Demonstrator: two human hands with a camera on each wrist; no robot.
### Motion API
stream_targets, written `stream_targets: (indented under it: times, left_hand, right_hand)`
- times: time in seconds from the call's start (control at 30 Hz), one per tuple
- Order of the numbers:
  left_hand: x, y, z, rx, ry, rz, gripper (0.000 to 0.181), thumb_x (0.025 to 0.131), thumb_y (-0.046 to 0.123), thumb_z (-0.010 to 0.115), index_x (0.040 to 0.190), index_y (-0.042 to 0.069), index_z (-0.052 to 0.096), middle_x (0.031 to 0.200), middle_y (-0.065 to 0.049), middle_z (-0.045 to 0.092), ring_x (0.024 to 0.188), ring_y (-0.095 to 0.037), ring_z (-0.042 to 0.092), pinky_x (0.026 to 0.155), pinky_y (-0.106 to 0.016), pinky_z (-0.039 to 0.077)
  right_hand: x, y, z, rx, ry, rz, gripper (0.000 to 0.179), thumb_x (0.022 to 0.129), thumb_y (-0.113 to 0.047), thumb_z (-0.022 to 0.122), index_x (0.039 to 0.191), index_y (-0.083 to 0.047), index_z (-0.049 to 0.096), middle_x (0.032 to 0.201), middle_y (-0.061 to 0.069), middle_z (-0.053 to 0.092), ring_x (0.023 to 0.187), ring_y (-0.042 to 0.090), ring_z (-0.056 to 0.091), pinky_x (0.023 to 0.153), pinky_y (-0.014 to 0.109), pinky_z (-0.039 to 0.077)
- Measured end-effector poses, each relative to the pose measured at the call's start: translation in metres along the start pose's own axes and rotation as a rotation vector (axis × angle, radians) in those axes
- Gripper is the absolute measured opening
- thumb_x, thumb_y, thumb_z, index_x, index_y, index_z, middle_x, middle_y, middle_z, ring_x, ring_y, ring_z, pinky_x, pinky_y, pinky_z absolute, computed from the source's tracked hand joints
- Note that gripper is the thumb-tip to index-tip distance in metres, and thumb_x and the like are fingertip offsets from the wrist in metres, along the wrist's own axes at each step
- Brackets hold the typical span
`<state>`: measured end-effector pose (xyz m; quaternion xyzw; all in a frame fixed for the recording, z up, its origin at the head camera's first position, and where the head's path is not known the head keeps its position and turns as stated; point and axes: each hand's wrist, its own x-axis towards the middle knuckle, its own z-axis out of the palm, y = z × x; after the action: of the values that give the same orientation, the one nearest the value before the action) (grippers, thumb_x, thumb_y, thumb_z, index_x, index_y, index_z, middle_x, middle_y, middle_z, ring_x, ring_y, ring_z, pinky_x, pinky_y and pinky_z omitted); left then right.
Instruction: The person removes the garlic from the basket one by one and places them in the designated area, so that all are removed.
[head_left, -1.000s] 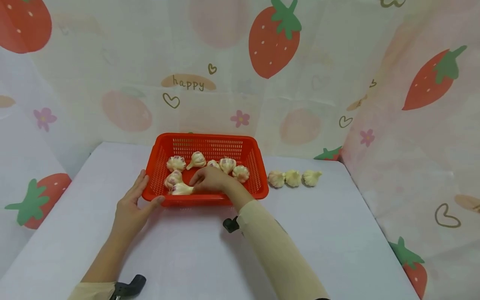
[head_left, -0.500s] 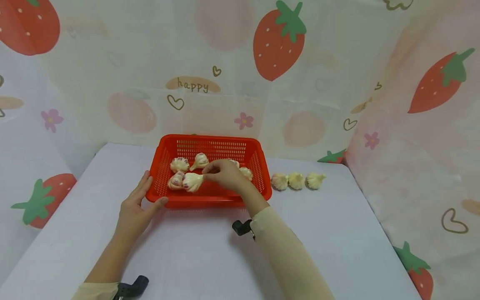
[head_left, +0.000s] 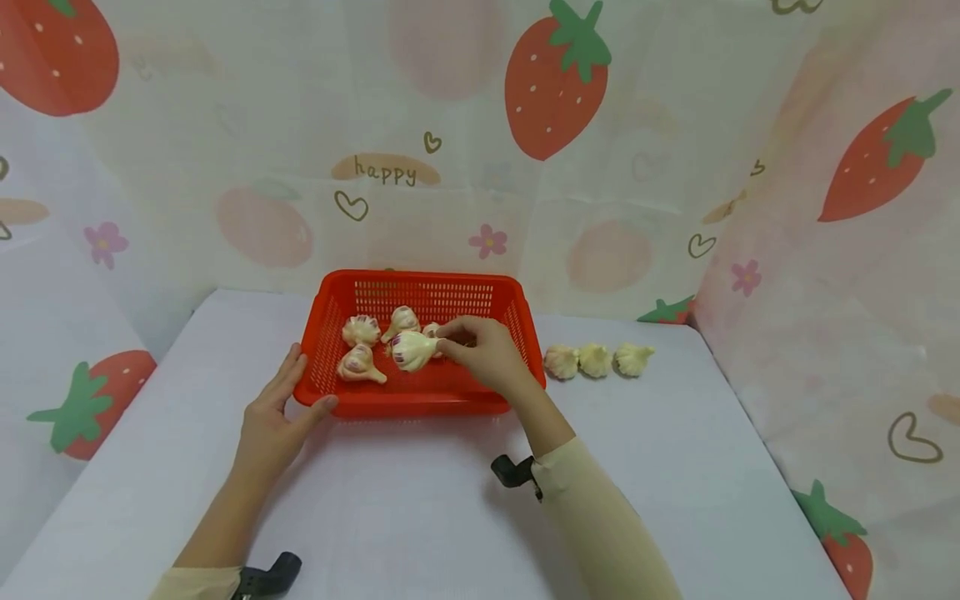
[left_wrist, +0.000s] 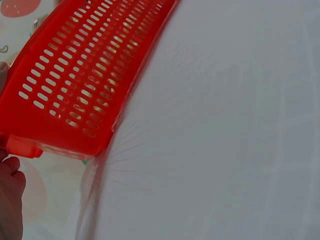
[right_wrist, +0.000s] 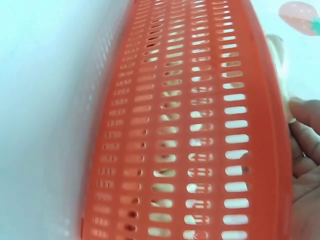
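A strawberry-print cloth rises along the left, far and right sides of a white-covered table. At the left, a beige left sleeve ends beside a black bracket at the wrist. The left hand touches the left near corner of a red slotted plastic basket, its fingers extended along the outer left side and its thumb spread apart, resting at the near rim.

Inside the basket, 2 garlic bulbs lie at the left: a far bulb and a near bulb whose stem points right. Farther right, near the far wall, sits a third bulb. Just right and near of it, the held garlic bulb hangs above the basket floor, stem to the right, pinched at that stem by the thumb and fingers of the right hand. A partly hidden bulb shows behind it; the hand blocks other contents.

A second black bracket adjoins the right sleeve. Right of the basket, 3 garlic bulbs sit in a row on the table.
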<state>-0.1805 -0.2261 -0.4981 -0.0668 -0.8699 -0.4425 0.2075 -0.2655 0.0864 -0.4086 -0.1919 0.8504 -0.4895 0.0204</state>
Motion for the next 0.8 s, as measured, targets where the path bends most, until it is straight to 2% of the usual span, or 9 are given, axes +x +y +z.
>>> stream_targets:
  times: [0.13, 0.27, 0.43, 0.6, 0.8]
  left_hand:
    - [0.001, 0.001, 0.0, 0.002, 0.008, 0.013, 0.083, 0.09, 0.035, 0.08, 0.159, 0.018, 0.038, 0.166, -0.002, 0.034, 0.153, -0.024, 0.033, 0.103, 0.001, 0.025]
    - [0.001, 0.001, 0.001, 0.005, 0.009, 0.016, 0.083, 0.09, 0.034, 0.081, 0.159, 0.018, 0.038, 0.166, -0.002, 0.034, 0.153, -0.024, 0.033, 0.103, 0.0, 0.025]
    - [0.001, 0.001, 0.003, 0.005, 0.006, 0.011, 0.083, 0.09, 0.034, 0.08, 0.159, 0.018, 0.038, 0.166, -0.002, 0.034, 0.153, -0.024, 0.033, 0.103, 0.0, 0.025]
    - [0.001, 0.001, 0.003, 0.002, 0.012, 0.017, 0.083, 0.09, 0.034, 0.081, 0.159, 0.017, 0.038, 0.166, -0.003, 0.035, 0.153, -0.024, 0.033, 0.103, 0.0, 0.025]
    - [0.0, 0.0, 0.001, -0.001, 0.019, 0.021, 0.082, 0.09, 0.033, 0.081, 0.159, 0.017, 0.039, 0.165, -0.003, 0.035, 0.153, -0.023, 0.034, 0.104, 0.0, 0.026]
  right_hand:
    - [-0.01, 0.003, -0.006, -0.006, 0.088, -0.053, 0.013, 0.094, -0.027, 0.076, 0.105, -0.019, 0.076, 0.092, -0.006, 0.074, 0.085, 0.021, 0.069, 0.07, 0.031, 0.059]
    - [-0.021, 0.006, -0.012, -0.031, 0.158, -0.079, 0.016, 0.094, -0.026, 0.077, 0.106, -0.017, 0.077, 0.097, -0.008, 0.075, 0.089, 0.013, 0.07, 0.077, 0.03, 0.061]
    - [-0.035, 0.01, -0.024, -0.027, 0.211, -0.081, 0.019, 0.094, -0.025, 0.077, 0.108, -0.013, 0.078, 0.097, -0.004, 0.076, 0.09, 0.017, 0.07, 0.081, 0.03, 0.06]
    - [-0.049, 0.014, -0.038, -0.034, 0.261, -0.094, 0.018, 0.094, -0.026, 0.077, 0.109, -0.015, 0.078, 0.099, -0.004, 0.075, 0.092, 0.015, 0.068, 0.086, 0.035, 0.059]
    - [-0.064, 0.019, -0.055, -0.064, 0.309, -0.102, 0.018, 0.095, -0.025, 0.076, 0.109, -0.015, 0.078, 0.102, -0.002, 0.076, 0.094, 0.016, 0.067, 0.087, 0.037, 0.06]
